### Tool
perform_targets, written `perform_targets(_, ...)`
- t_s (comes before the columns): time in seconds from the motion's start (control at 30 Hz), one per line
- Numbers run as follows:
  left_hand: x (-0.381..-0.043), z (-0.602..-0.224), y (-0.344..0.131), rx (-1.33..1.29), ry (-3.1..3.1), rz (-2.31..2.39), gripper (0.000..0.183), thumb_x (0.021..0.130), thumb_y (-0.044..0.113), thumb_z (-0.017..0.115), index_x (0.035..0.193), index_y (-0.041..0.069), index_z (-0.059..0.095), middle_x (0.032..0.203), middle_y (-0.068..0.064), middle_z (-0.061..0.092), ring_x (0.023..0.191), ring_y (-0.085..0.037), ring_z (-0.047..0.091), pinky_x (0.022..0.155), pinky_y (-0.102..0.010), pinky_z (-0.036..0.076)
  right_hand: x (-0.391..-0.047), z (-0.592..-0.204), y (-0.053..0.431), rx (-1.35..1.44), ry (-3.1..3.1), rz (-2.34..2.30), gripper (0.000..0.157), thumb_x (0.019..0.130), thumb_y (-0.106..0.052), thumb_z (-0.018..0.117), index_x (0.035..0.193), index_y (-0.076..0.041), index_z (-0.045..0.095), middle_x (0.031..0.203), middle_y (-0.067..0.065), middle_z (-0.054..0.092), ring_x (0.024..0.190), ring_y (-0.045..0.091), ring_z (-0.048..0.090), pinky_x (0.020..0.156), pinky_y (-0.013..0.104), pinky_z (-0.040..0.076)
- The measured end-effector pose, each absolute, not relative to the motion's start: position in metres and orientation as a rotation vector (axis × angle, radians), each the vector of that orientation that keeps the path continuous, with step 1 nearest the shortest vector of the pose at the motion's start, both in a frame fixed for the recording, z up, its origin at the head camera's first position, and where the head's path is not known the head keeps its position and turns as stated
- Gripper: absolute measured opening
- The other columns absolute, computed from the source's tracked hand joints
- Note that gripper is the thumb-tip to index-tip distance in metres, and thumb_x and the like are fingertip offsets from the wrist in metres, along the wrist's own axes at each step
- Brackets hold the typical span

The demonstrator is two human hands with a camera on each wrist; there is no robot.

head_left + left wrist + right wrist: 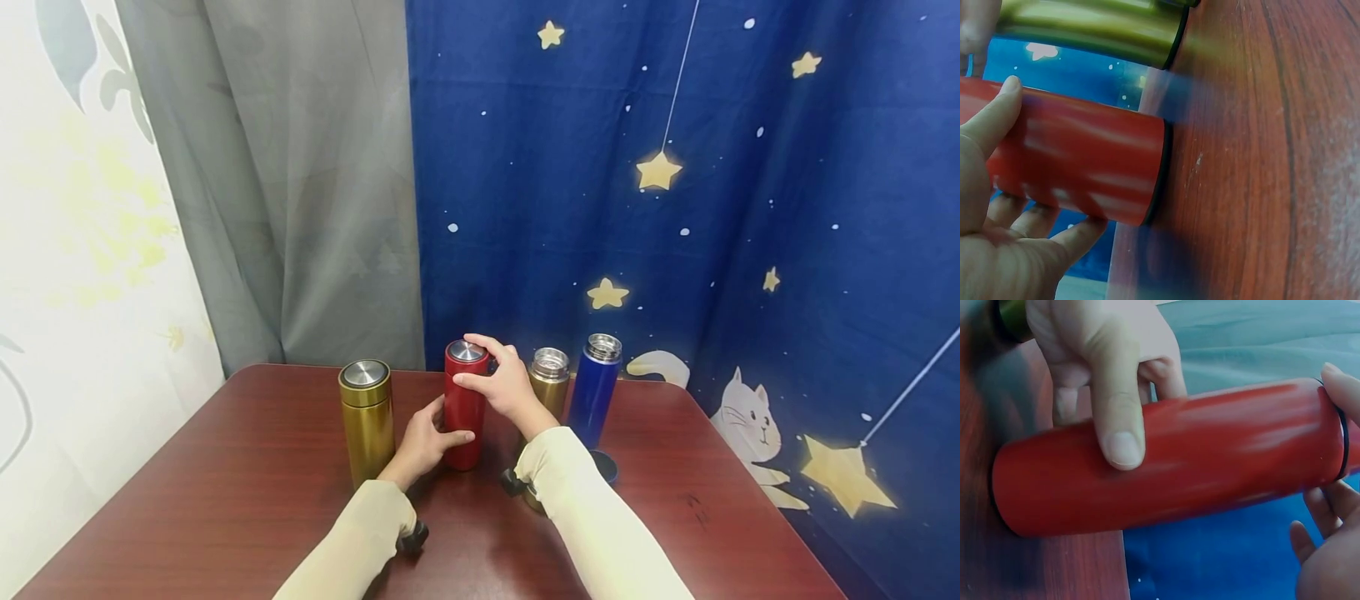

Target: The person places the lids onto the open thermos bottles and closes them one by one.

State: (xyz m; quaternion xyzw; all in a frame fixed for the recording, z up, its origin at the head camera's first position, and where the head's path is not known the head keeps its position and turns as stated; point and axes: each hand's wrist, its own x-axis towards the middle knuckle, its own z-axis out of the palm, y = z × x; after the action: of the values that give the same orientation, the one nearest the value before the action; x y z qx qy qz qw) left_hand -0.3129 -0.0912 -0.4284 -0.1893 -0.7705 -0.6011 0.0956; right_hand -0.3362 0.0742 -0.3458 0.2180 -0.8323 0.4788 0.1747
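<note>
The left hand (422, 441) wraps the lower body of the red flask (464, 419), held upright, its base seemingly on the table (255, 475); the right hand (507, 385) curls round its upper end.

A plain cream left sleeve (352, 533) and matching right sleeve (600, 517) were worn, a small black device (412, 537) seen at each end.

In the head view, the table (187, 500) leaves room at lower left; a red bottle (463, 417) blocks lower centre, a blue bottle (593, 400) farther right.
</note>
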Motion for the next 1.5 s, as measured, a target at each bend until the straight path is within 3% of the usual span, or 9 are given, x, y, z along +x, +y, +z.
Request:
perform_targets(0.23,-0.296,-0.409,-0.091,-0.571,-2.3,-1.784,0.064,0.08,0.002,0.079,0.135,-0.008,0.048,0.12,-0.024,0.063,0.11,-0.039,0.061,0.093,-0.049,0.049,-0.332,-0.349,0.067,0.518,-2.313,1.334,0.063,0.074,-0.033,0.084,0.132,-0.028,0.06,0.112,0.008,0.056,0.103,0.022,0.047,0.08,0.039,0.052)
perform_targets(0.37,-0.312,-0.427,-0.091,-0.531,-2.31,-1.779,0.067,0.078,0.008,0.082,0.137,-0.001,0.051,0.121,-0.017,0.064,0.109,-0.033,0.063,0.092,-0.046,0.05,-0.332,-0.348,0.065,0.522,-2.3,1.325,0.064,0.074,-0.031,0.085,0.131,-0.025,0.06,0.115,0.008,0.058,0.105,0.022,0.047,0.081,0.039,0.051)
perform_targets(0.6,-0.325,-0.444,-0.092,-0.52,-2.317,-1.766,0.072,0.076,0.014,0.085,0.139,0.004,0.05,0.122,-0.013,0.065,0.109,-0.028,0.063,0.092,-0.042,0.051,-0.336,-0.347,0.071,0.72,-2.315,1.47,0.065,0.082,-0.025,0.077,0.141,-0.023,0.051,0.132,0.008,0.056,0.119,0.025,0.047,0.093,0.045,0.048)
perform_targets(0.8,-0.325,-0.446,-0.092,-0.512,-2.309,-1.784,0.073,0.076,0.016,0.085,0.14,0.005,0.05,0.123,-0.013,0.064,0.111,-0.029,0.062,0.092,-0.043,0.05,-0.338,-0.347,0.075,0.843,-2.263,1.63,0.065,0.086,-0.016,0.072,0.145,-0.016,0.046,0.136,0.012,0.055,0.123,0.029,0.052,0.097,0.045,0.046)
perform_targets(1.13,-0.324,-0.444,-0.091,-0.521,-2.276,-1.754,0.071,0.076,0.015,0.084,0.138,0.004,0.051,0.121,-0.014,0.065,0.109,-0.029,0.063,0.092,-0.043,0.05,-0.335,-0.343,0.072,0.662,-2.352,1.421,0.063,0.082,-0.027,0.078,0.139,-0.024,0.054,0.119,0.011,0.056,0.112,0.026,0.048,0.087,0.044,0.051)
perform_targets(1.5,-0.321,-0.446,-0.086,-0.49,-2.232,-1.776,0.072,0.077,0.01,0.083,0.139,0.0,0.048,0.123,-0.019,0.063,0.111,-0.034,0.062,0.093,-0.046,0.049,-0.328,-0.346,0.065,0.512,-2.318,1.282,0.061,0.078,-0.034,0.082,0.134,-0.025,0.06,0.108,0.01,0.057,0.1,0.024,0.05,0.079,0.039,0.052)
